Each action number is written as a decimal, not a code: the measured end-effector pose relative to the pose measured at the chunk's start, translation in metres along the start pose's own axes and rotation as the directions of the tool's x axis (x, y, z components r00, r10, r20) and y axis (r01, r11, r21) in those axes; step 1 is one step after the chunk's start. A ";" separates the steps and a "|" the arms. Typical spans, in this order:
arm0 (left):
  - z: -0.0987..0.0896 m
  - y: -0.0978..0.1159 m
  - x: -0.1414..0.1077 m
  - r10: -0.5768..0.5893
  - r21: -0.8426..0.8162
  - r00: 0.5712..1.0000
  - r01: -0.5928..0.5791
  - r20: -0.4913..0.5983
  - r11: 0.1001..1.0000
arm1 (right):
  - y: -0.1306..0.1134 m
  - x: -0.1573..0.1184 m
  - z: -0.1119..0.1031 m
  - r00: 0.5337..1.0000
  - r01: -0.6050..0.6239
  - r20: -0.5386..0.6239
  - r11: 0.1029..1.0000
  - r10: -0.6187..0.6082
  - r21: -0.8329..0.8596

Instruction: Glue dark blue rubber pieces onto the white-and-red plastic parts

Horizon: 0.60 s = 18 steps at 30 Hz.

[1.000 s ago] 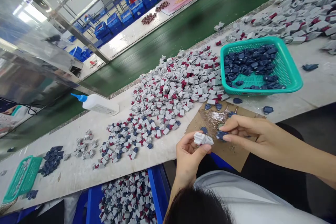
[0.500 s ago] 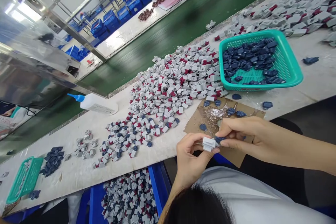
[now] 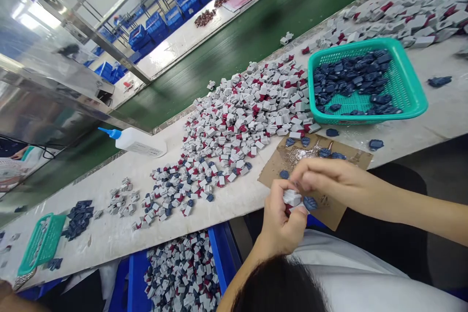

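My left hand (image 3: 282, 222) is closed around a small light grey plastic block (image 3: 292, 198), gripped between thumb and fingers. Just above that block, my right hand (image 3: 331, 183) has its fingers curled together, the tips close to the left fingers. What they hold, if anything, is hidden. A dark blue plastic piece (image 3: 310, 203) shows just below the right hand, beside the block. Under the hands is a brown cardboard sheet (image 3: 268, 171) with a wet, shiny patch, and several more dark blue pieces lie on it.
A green basket (image 3: 409, 85) of dark blue pieces stands right. Grey and dark red blocks (image 3: 241, 117) are heaped mid-table. Left are a white squeeze bottle (image 3: 141, 142) and a smaller green basket (image 3: 51, 241). A blue bin (image 3: 215, 253) of blocks sits below the edge. Another person works across.
My right hand has shifted slightly up and left, and the dark blue piece it pinched against the block no longer shows in its fingers. My left hand has turned and closed further around the block.
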State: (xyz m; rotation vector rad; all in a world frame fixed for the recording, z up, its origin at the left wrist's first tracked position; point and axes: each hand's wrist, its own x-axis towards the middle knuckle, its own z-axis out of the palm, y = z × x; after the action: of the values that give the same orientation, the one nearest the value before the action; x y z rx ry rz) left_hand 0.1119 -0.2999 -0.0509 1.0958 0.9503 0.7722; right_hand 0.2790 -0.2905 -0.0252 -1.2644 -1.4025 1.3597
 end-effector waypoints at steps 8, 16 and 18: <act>0.017 -0.001 0.005 0.406 0.290 0.913 -0.378 -0.044 0.880 | -0.025 0.018 0.040 0.966 -0.215 -0.034 0.871 0.255 0.442; 0.029 -0.011 0.006 0.459 0.362 0.870 -0.375 -0.180 0.853 | -0.023 0.009 0.044 0.982 -0.084 -0.120 0.914 0.143 0.397; 0.028 -0.013 0.008 0.412 0.332 0.890 -0.335 -0.196 0.882 | -0.021 0.012 0.045 0.983 -0.056 -0.139 0.922 0.118 0.383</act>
State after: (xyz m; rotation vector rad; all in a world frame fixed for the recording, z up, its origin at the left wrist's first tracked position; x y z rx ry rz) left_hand 0.1417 -0.3069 -0.0606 1.4911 1.1125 1.1457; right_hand 0.2307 -0.2864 -0.0102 -1.1563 -0.9267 1.4693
